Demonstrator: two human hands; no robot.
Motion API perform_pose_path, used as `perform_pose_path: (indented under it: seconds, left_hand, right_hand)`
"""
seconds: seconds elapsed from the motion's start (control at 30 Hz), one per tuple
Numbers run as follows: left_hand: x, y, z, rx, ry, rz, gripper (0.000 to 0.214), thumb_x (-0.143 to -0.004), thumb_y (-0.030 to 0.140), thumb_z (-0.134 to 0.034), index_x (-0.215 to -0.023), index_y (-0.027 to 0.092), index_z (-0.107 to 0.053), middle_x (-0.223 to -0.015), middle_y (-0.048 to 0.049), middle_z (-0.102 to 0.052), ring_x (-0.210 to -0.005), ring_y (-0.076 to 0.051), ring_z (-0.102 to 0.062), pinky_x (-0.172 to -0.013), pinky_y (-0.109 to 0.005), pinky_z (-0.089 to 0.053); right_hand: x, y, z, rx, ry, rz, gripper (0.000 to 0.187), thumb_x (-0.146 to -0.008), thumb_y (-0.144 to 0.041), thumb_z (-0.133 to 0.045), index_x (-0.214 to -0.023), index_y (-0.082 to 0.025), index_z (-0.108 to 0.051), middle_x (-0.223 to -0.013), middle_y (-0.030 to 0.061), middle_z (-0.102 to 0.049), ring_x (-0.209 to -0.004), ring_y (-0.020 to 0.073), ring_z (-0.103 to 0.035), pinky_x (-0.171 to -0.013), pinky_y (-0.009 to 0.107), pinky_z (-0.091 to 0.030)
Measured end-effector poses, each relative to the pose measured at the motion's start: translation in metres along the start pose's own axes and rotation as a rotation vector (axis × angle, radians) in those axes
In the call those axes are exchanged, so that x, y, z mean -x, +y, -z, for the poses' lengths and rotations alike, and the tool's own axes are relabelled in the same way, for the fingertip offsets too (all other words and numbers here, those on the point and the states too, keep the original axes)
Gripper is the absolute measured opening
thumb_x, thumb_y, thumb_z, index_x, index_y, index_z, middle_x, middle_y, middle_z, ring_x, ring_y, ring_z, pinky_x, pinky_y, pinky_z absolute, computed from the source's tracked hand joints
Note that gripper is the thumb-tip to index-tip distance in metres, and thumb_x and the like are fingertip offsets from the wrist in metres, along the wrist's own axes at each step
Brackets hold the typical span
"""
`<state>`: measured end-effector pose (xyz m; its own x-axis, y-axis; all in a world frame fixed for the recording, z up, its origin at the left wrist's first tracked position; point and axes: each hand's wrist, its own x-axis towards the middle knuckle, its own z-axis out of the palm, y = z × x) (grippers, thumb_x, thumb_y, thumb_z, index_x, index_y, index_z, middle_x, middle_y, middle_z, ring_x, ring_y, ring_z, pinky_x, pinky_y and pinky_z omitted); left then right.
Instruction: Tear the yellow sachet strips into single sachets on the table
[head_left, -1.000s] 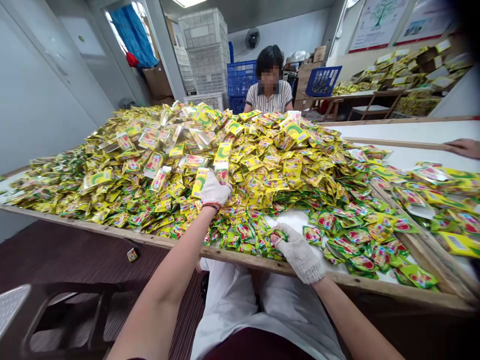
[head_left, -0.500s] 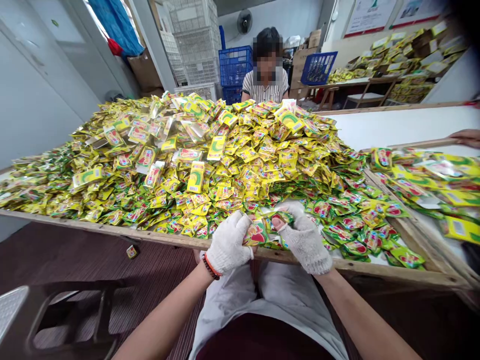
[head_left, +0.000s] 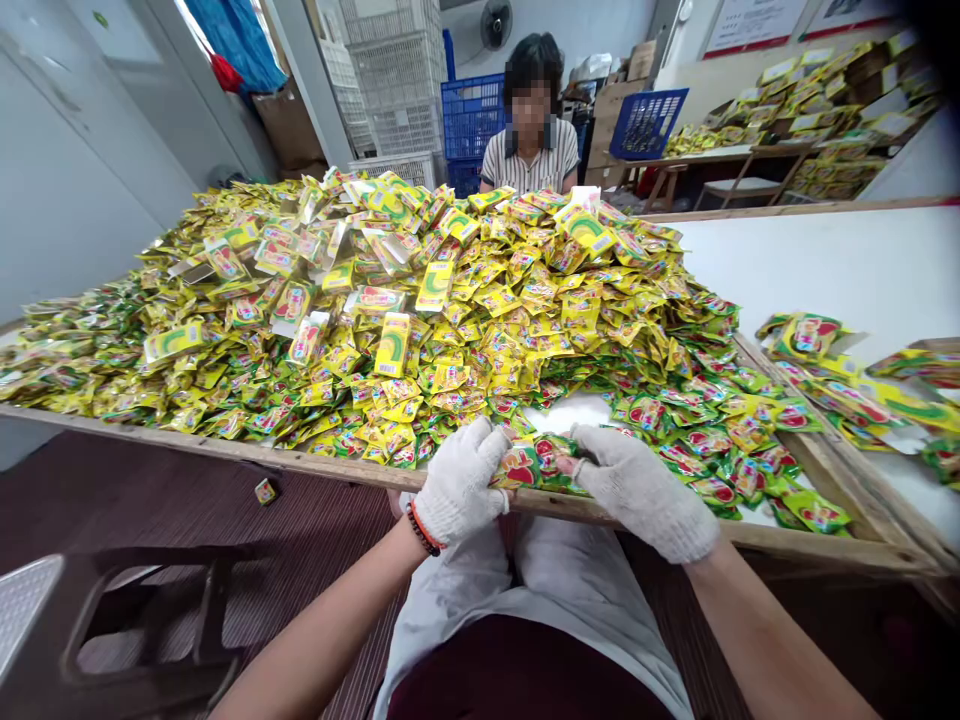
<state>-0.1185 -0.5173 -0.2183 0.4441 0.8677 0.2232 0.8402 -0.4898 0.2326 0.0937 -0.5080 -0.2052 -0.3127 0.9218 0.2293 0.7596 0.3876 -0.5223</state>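
My left hand (head_left: 463, 475), in a white knit glove with bare fingertips, is closed on a small packet (head_left: 519, 466) with a red fruit print, at the table's front edge. In the same kind of glove, my right hand (head_left: 646, 490) pinches another green and red packet (head_left: 553, 452) between thumb and fingers, beside the first one. Its fingers are partly hidden behind it. A large heap of yellow and green packets (head_left: 517, 330) spreads before both hands. Several small yellow cartons lie on the heap, one carton (head_left: 392, 343) standing out near the middle.
A wooden rim (head_left: 330, 466) borders the table, and a wooden divider (head_left: 840, 480) separates more cartons (head_left: 862, 390) at right. Across the heap sits a person (head_left: 531, 160). A stool (head_left: 142, 610) stands at lower left; a small packet (head_left: 265, 491) lies on the floor.
My right hand has shifted right and lowered, its packet now beside the left one. A bare white patch shows behind the hands. The other person's hand at far right has left view; the cartons there moved.
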Motion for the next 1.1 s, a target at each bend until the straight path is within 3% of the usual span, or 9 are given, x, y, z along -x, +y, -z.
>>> perform_pose_path:
  seconds: [0.17,0.27,0.4,0.47,0.6,0.8,0.9,1.03,1.1]
  left_hand:
    - [0.002,0.006,-0.005,-0.031,-0.005,-0.047,0.061,-0.067,0.030,-0.067,-0.124,0.021,-0.048,-0.109,-0.0091,-0.051,-0.098,-0.028,-0.049,-0.084,-0.041,-0.045]
    - [0.002,0.004,-0.007,-0.043,-0.008,-0.031,0.061,-0.068,0.031,-0.067,-0.124,0.021,-0.048,-0.110,-0.0091,-0.051,-0.097,-0.027,-0.050,-0.083,-0.040,-0.045]
    - [0.000,-0.001,-0.004,-0.062,0.010,-0.011,0.062,-0.068,0.030,-0.066,-0.126,0.019,-0.047,-0.110,-0.0098,-0.050,-0.097,-0.027,-0.049,-0.082,-0.040,-0.045]
    - [-0.001,-0.001,-0.003,-0.071,-0.001,-0.054,0.065,-0.066,0.028,-0.066,-0.127,0.019,-0.046,-0.111,-0.0100,-0.050,-0.098,-0.028,-0.049,-0.082,-0.041,-0.045]
    - [0.000,0.005,-0.004,-0.070,-0.024,-0.115,0.069,-0.064,0.023,-0.066,-0.129,0.021,-0.045,-0.115,-0.0101,-0.048,-0.101,-0.028,-0.048,-0.084,-0.042,-0.044]
    - [-0.003,0.009,-0.001,-0.109,-0.028,-0.008,0.064,-0.066,0.025,-0.066,-0.128,0.021,-0.046,-0.111,-0.0092,-0.049,-0.097,-0.027,-0.048,-0.083,-0.040,-0.045]
    - [-0.005,0.011,0.001,-0.129,-0.019,-0.001,0.064,-0.067,0.024,-0.066,-0.128,0.021,-0.046,-0.110,-0.0090,-0.049,-0.097,-0.027,-0.048,-0.082,-0.040,-0.045]
    - [-0.003,0.014,0.000,-0.075,-0.048,-0.097,0.061,-0.069,0.024,-0.066,-0.128,0.022,-0.048,-0.110,-0.0095,-0.051,-0.097,-0.028,-0.050,-0.081,-0.042,-0.045]
    - [-0.002,0.013,-0.002,0.050,-0.018,-0.116,0.065,-0.070,0.026,-0.069,-0.131,0.023,-0.046,-0.112,-0.0100,-0.051,-0.101,-0.029,-0.050,-0.085,-0.044,-0.045]
  right_hand:
    - [0.001,0.000,-0.005,0.069,0.048,0.016,0.019,-0.079,-0.026,-0.055,-0.062,-0.020,-0.058,-0.066,0.0033,-0.060,-0.063,0.0163,-0.051,-0.061,0.028,-0.036]
    - [-0.001,-0.001,-0.005,-0.128,-0.051,-0.023,0.015,-0.078,-0.028,-0.055,-0.069,-0.019,-0.064,-0.067,0.0020,-0.063,-0.064,0.0159,-0.054,-0.059,0.026,-0.038]
    - [0.003,-0.004,-0.003,-0.451,-0.130,-0.292,0.024,-0.080,-0.033,-0.052,-0.088,-0.017,-0.068,-0.053,-0.0004,-0.062,-0.050,0.0143,-0.054,-0.049,0.024,-0.038]
    - [0.009,-0.005,-0.003,-0.588,-0.236,-0.340,0.024,-0.081,-0.031,-0.048,-0.082,-0.016,-0.066,-0.045,-0.0014,-0.058,-0.043,0.0132,-0.050,-0.045,0.023,-0.035]
    - [0.018,-0.005,-0.004,-0.807,-0.480,-0.190,0.022,-0.082,-0.028,-0.044,-0.083,-0.016,-0.063,-0.047,-0.0016,-0.060,-0.043,0.0111,-0.049,-0.045,0.021,-0.033]
    - [0.021,-0.005,-0.011,-0.748,-0.179,-0.398,0.034,-0.081,-0.037,-0.057,-0.106,-0.015,-0.062,-0.048,-0.0026,-0.059,-0.044,0.0115,-0.050,-0.044,0.022,-0.032]
    - [0.025,-0.008,-0.012,-0.936,-0.199,-0.432,0.046,-0.080,-0.040,-0.060,-0.118,-0.014,-0.057,-0.049,-0.0031,-0.059,-0.044,0.0109,-0.050,-0.045,0.021,-0.032]
    - [0.026,-0.013,-0.012,-0.958,-0.452,-0.309,0.031,-0.082,-0.043,-0.058,-0.092,-0.014,-0.063,-0.048,-0.0012,-0.059,-0.042,0.0104,-0.049,-0.045,0.022,-0.033]
    - [0.024,-0.015,-0.014,-0.902,-0.455,-0.297,0.029,-0.083,-0.043,-0.055,-0.078,-0.015,-0.061,-0.047,-0.0002,-0.059,-0.042,0.0106,-0.049,-0.045,0.022,-0.034]
